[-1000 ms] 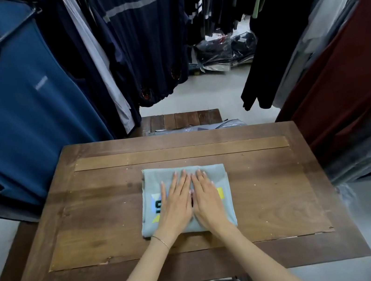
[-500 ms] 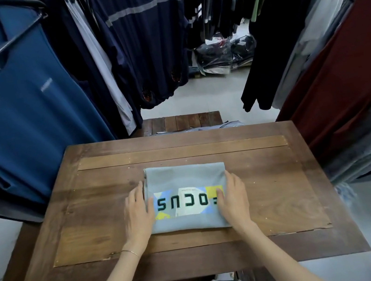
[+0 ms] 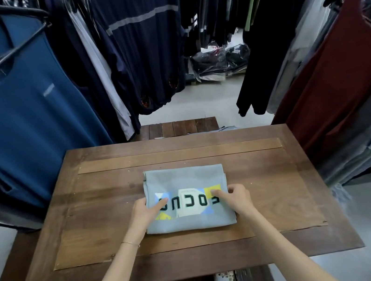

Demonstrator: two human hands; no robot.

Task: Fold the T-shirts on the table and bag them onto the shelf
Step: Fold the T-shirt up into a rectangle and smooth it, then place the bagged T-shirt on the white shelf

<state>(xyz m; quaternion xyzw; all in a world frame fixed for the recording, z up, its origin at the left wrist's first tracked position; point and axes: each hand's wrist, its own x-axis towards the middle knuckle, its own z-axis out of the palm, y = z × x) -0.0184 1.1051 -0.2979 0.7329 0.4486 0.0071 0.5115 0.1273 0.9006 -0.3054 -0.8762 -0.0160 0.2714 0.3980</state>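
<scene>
A light grey-blue T-shirt (image 3: 184, 181), folded into a neat rectangle, lies in the middle of the wooden table (image 3: 110, 226). Its print with black letters and yellow, blue and white patches faces up. My left hand (image 3: 146, 212) grips the shirt's left edge, thumb on top of the print and fingers under the fabric. My right hand (image 3: 234, 197) grips the right edge the same way. The shirt still lies flat on the wood.
Hanging clothes crowd both sides: a blue shirt (image 3: 16, 119) at the left, a dark red one (image 3: 341, 80) at the right, a navy striped top (image 3: 145, 39) behind. Bagged clothes (image 3: 220, 61) lie on the floor beyond. A low wooden bench (image 3: 182, 127) stands past the table's far edge.
My hands went from pressing flat on the middle of the shirt to its left and right edges. Now the thumbs lie on top and the fingers are curled under each edge.
</scene>
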